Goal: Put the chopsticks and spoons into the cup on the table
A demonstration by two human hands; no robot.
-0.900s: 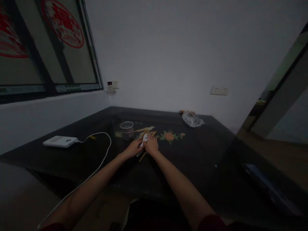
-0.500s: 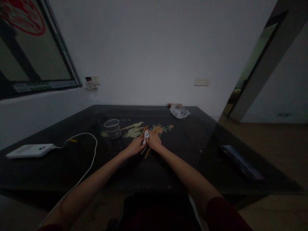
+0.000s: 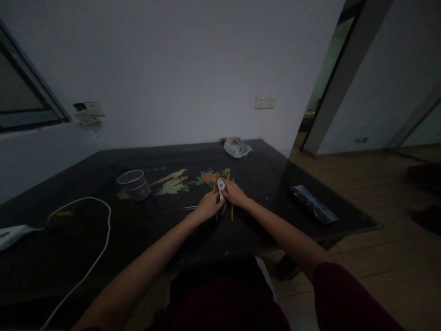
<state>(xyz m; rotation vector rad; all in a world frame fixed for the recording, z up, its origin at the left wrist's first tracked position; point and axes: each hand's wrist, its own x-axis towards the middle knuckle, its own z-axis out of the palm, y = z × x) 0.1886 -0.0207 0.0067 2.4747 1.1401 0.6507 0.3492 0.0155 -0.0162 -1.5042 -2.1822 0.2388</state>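
Both my hands meet over the dark table (image 3: 255, 232), closed around a loose bunch of utensils. My left hand (image 3: 207, 207) grips the bunch from the left, with wooden chopsticks (image 3: 215, 182) sticking up past its fingers. Between the two hands lies a white spoon (image 3: 221, 185) with a blue mark in its bowl. My right hand (image 3: 235, 193) is closed at the right side of the bunch, where more chopsticks show above and below it. One chopstick (image 3: 232, 212) points down toward me, apart from the others. The fingers hide exactly which pieces each hand grips.
A clear perforated cup (image 3: 135, 186) stands on the left. Beyond my hands lies a crumpled plastic bag (image 3: 237, 148) near the wall. A dark, flat, long object (image 3: 313, 204) rests on the right. At far left, a white device (image 3: 14, 234) trails a white cable (image 3: 109, 225).
The view has swung to the right, so the table things appear further left. My hands stay together on the bunch, and the chopsticks at the right now spread further from the spoon.
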